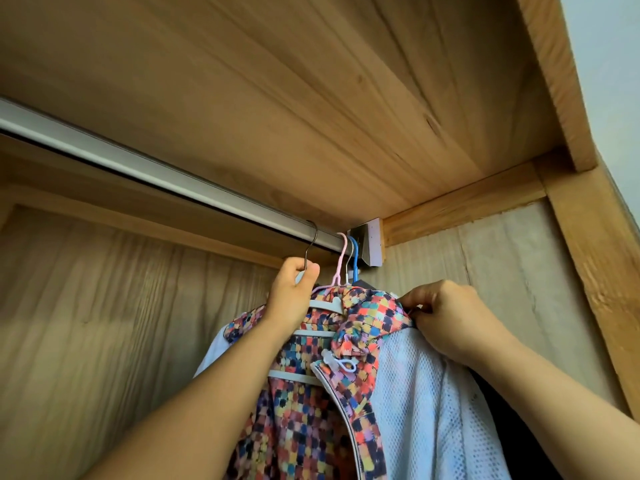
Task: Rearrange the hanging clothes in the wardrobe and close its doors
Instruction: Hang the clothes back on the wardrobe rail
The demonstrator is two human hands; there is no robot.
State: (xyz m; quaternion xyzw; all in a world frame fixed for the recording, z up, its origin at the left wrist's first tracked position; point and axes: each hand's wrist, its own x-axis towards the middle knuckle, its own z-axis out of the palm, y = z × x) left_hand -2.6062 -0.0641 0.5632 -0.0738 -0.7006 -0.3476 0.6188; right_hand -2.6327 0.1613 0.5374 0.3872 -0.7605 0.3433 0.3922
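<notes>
Overhead, inside a wooden wardrobe [311, 98], a person's left hand [294, 289] grips the neck of a pale tiered hanger [323, 306], fingers and thumb curled round it just below its dark metal hook [69, 242], which is looped over the silver rail [156, 171]. To the right, the right hand [450, 317] pinches the shoulder edge of a multicoloured checked jacket [304, 410], thumb and fingers closed on the fabric where it meets the white mesh lining [426, 393]. The jacket hangs at the far right end of the rail, close to the bracket [372, 242] fixed to the wardrobe's side panel. A pink hanger hook [341, 258] and a blue hanger hook [354, 258] sit side by side on the rail between the metal hook and the bracket, with a thin silver hook between them. A white garment [216, 348] shows behind the left forearm, and something dark [498, 403] hangs at the right, under the right forearm
</notes>
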